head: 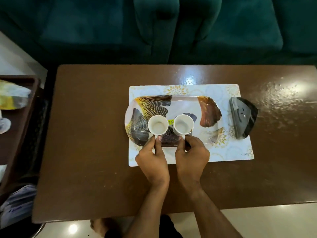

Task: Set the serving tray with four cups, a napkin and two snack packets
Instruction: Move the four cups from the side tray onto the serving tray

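A serving tray [185, 104] printed with fan-shaped leaves lies on a white placemat [236, 148] on the brown table. Two white cups stand side by side over the tray's near left part. My left hand [152, 162] pinches the handle of the left cup [157, 125]. The right cup [183, 125] is held the same way by my right hand [192, 157]. Both cups look empty. A dark grey napkin holder [242, 115] sits at the placemat's right edge, beside the tray.
The brown table [96, 134] has a green sofa [154, 28] behind it. At the left stands a dark side tray [22, 127] with a yellow-and-white packet [12, 95] and other blurred items. A bare foot [101, 226] shows under the table's near edge.
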The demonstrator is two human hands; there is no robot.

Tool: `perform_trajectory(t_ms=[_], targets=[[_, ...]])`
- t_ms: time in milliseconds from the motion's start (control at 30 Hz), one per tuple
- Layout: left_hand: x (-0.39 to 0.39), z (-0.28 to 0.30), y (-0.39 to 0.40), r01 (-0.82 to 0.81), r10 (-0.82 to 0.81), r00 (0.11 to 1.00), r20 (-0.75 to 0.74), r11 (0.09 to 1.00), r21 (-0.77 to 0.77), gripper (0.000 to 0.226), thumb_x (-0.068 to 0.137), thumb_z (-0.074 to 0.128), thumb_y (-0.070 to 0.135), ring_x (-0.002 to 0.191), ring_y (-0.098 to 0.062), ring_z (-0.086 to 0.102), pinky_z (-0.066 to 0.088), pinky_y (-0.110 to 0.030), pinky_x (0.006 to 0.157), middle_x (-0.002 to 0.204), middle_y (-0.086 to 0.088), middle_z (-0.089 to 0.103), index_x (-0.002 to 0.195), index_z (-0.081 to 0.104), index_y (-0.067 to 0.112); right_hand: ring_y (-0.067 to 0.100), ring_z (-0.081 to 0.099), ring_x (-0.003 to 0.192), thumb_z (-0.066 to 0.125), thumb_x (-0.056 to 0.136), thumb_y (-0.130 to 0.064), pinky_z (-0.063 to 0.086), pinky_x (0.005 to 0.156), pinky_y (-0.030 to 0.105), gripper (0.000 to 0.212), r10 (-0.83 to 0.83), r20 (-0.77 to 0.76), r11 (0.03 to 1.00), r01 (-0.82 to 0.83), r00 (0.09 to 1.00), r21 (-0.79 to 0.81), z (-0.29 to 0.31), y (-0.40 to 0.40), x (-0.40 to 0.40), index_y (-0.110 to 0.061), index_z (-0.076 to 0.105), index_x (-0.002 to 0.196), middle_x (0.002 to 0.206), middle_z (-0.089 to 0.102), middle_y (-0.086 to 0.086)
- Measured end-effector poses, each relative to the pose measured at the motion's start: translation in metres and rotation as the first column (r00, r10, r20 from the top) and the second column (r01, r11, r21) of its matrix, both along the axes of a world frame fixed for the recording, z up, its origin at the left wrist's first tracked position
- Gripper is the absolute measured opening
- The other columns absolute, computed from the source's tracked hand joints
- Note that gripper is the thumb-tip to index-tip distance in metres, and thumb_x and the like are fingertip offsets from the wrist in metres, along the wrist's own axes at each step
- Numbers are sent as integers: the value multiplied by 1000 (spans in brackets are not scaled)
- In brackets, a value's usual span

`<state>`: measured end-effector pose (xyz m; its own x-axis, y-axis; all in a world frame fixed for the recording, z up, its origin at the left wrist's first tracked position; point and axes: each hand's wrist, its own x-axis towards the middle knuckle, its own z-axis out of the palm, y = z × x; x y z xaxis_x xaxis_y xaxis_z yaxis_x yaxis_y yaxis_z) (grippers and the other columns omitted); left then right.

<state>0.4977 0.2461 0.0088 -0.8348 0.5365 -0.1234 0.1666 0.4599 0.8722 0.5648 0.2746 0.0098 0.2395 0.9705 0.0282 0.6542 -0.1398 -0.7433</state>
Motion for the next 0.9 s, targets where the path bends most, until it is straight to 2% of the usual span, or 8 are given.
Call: perform_trajectory(t_ms=[67,133,267,367,567,700,800,900], targets=[[9,-4,4,-20,20,1000,-11,1000,1,19,98,71,17,89,-11,73,42,1,80,99,-9,83,108,82,6,19,63,66,72,90,-7,49,64,26,7,-2,4,1000,2,1000,-7,-5,3,10,-6,77,84,77,73,7],[17,-8,7,-26,26,999,-43,1000,-2,17,97,71,15,91,-8,70,40,5,82,99,-8,82,108,81,6,17,61,65,72,90,-6,42,64,19,8,1,7,1000,-1,1000,-21,-9,5,17,-5,76,84,77,73,6],[25,-16,9,-34,35,997,-65,999,16,17,97,72,15,94,-9,70,53,-23,89,101,-5,82,108,81,6,21,64,67,72,89,-4,41,64,22,7,12,16,1000,-11,1000,-28,-16,9,26,-4,76,84,79,73,8],[27,-18,11,-55,56,997,-54,998,24,17,97,72,16,95,-10,71,54,-25,88,100,-3,82,107,81,6,22,63,65,72,88,-3,36,63,18,6,13,25,1000,-12,1000,-28,-18,11,27,-3,76,83,78,73,9],[28,-22,9,-52,52,998,-23,998,-24,17,97,72,17,85,-23,73,58,-36,81,90,-6,80,99,82,4,20,63,65,73,88,-4,37,64,17,6,18,14,999,-17,1000,-32,-18,12,25,-3,77,83,78,74,9],[28,-22,8,-54,54,998,-15,999,-7,13,95,74,15,74,-21,69,55,-34,74,81,-3,77,89,81,4,22,63,66,74,87,-4,42,64,24,7,22,17,999,-21,1000,-37,-16,12,25,-4,76,80,76,73,9],[28,-23,7,-49,49,999,-3,999,7,12,94,75,14,74,-21,69,54,-31,74,80,-2,77,89,81,5,22,64,67,74,86,-4,45,66,25,7,26,21,999,-25,999,-45,-15,13,25,-3,77,80,77,74,9],[28,-23,7,-39,39,999,2,999,10,11,93,76,15,73,-18,69,49,-18,72,80,-1,77,90,81,6,23,66,68,74,86,-5,48,66,27,7,30,18,999,-29,999,-40,-15,13,25,-3,77,81,79,74,9]])
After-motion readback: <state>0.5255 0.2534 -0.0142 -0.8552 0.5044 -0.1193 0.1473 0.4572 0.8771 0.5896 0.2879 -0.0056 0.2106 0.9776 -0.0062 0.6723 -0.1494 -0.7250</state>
